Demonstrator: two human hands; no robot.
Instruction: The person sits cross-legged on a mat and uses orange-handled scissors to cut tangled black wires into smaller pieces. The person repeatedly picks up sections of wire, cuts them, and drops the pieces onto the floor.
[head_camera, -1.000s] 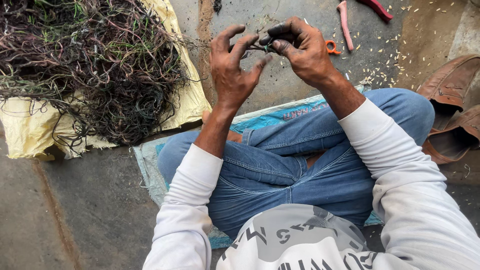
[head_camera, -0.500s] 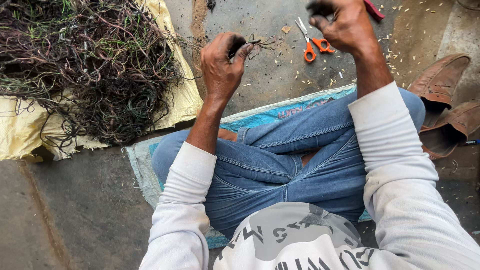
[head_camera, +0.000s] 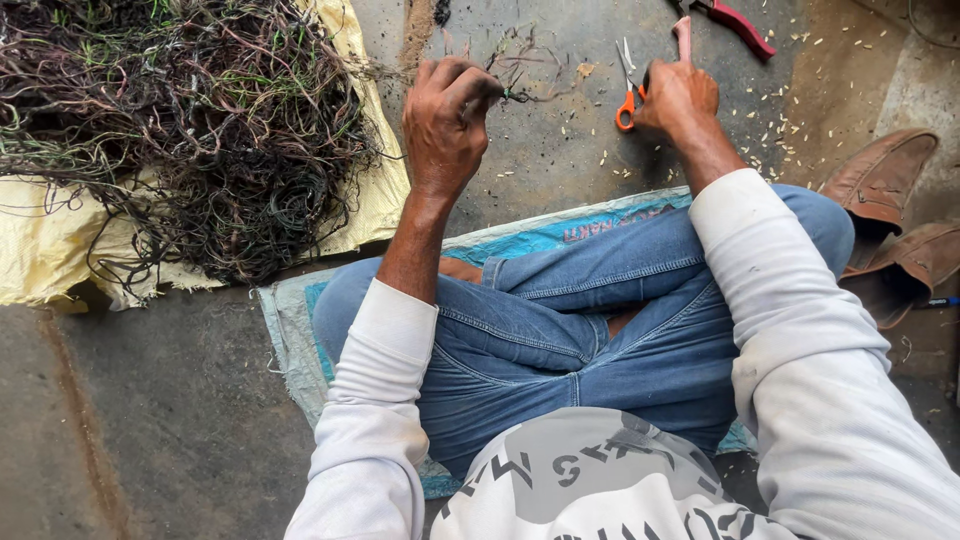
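I sit cross-legged on the ground in blue jeans. My left hand (head_camera: 445, 125) is raised and pinches a small tangle of thin dark wires (head_camera: 522, 80) between its fingertips. My right hand (head_camera: 680, 100) is down on the concrete floor to the right, closed around a pink-handled tool (head_camera: 683, 35) whose handle sticks out above the fingers. Orange-handled scissors (head_camera: 625, 100) lie on the floor just left of that hand, touching or nearly touching it.
A big heap of tangled dark wires (head_camera: 190, 130) lies on a yellow sack (head_camera: 50, 250) at the left. Red-handled pliers (head_camera: 740, 25) lie at the top. Brown shoes (head_camera: 890, 220) sit at the right. A blue-white mat (head_camera: 290, 330) is under my legs, and small pale scraps litter the floor.
My hands were together working on the wire a second ago. The right hand has pulled away to the right and come down by the scissors; the left still holds the wire tangle.
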